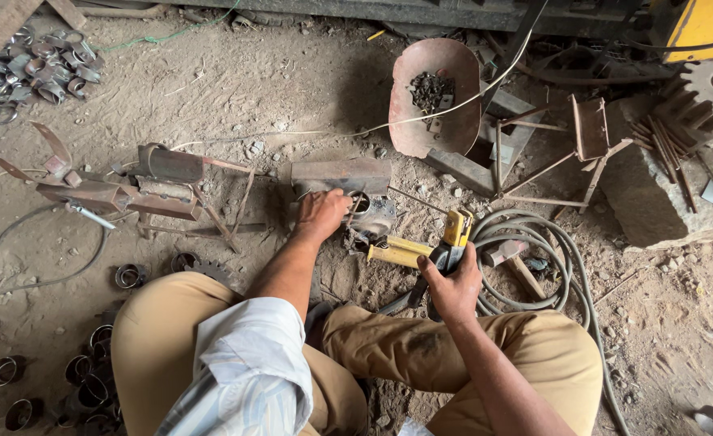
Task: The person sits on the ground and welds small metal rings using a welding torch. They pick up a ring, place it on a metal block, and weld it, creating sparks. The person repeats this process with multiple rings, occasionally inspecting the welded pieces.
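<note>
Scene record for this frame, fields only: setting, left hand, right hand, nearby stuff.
setting: dirt floor of a workshop, person seated, seen from above
left hand: left hand rests on a small metal part beside a steel block
right hand: right hand grips a yellow-handled welding holder
nearby: coiled hose, rusty metal pan with scraps, pile of metal rings, welded metal frame

rusty pan (421,121) of scrap | coiled hose (534,266) | metal rings (41,69) | gear (708,93)
</note>
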